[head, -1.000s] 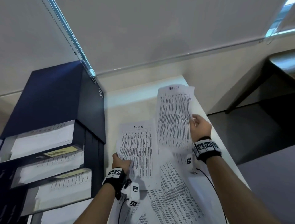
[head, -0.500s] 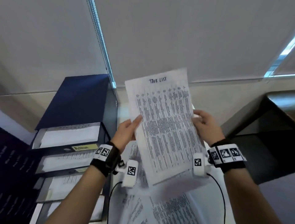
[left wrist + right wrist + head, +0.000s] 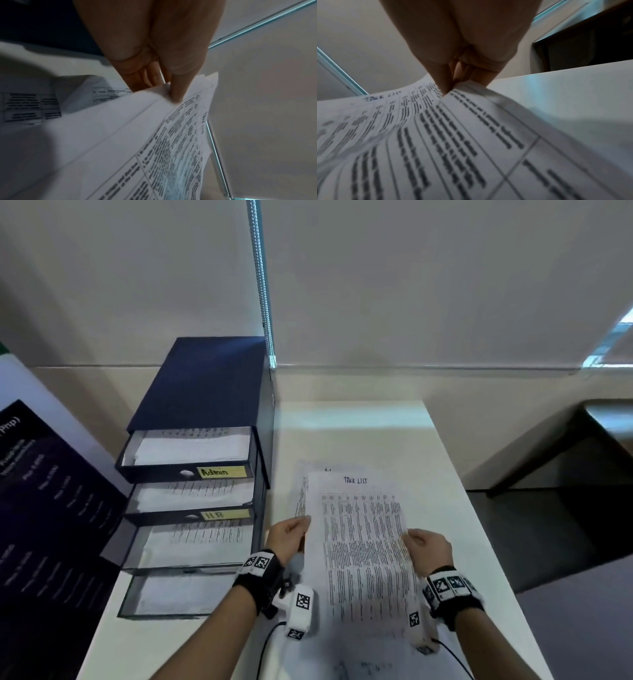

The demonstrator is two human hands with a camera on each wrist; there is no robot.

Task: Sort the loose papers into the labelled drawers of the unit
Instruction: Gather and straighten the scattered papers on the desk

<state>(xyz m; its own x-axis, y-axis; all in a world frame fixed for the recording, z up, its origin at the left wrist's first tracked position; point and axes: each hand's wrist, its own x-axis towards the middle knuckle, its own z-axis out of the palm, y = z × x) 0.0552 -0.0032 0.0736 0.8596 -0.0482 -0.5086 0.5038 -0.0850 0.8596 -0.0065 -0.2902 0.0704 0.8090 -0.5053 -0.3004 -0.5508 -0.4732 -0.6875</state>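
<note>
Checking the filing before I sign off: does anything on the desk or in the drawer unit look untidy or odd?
All four drawers of the drawer unit stand pulled out, stepped. Only two labels read, Admin and HR. Loose papers lie on the desk. Nothing looks torn or spilled.

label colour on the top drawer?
Yellow, with "Admin" handwritten on it: the label on the top drawer of the unit. Head view shows it best.

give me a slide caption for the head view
Both hands hold a "Task List" sheet beside the open drawer unit.
</note>
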